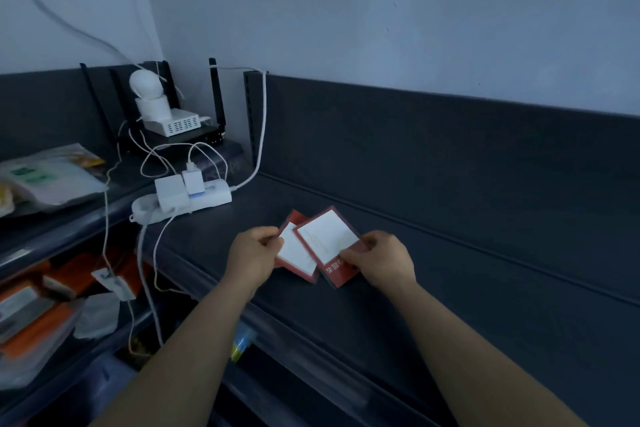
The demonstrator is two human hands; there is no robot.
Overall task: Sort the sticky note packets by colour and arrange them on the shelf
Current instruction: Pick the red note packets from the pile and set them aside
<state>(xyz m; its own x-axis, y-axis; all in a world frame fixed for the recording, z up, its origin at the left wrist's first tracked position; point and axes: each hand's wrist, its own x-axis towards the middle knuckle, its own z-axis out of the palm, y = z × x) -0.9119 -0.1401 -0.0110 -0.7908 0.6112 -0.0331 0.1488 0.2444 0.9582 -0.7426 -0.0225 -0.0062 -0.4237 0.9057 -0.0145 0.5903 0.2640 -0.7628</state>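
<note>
1. We judge slipping to be the main risk. Each packet is pinched only at an outer edge, and the wrappers look glossy, so a loose pinch could drop one near the front edge of the shelf [450, 253], and it might then go over.
2. The packets overlap, so moving one could drag the other askew. A push towards the shelf's left end would reach the power strip [180, 201].
3. Our left hand [254, 251] pinches the left packet [298, 258] by its left edge, with the fingers curled round it.
4. Our right hand [382, 262] holds the right packet [327, 241] by its right edge. That packet's left corner lies over the other.
5. Both packets show white pads in red wrappers. They are low over the shelf, towards its front-left part, and we cannot tell whether they touch it
</note>
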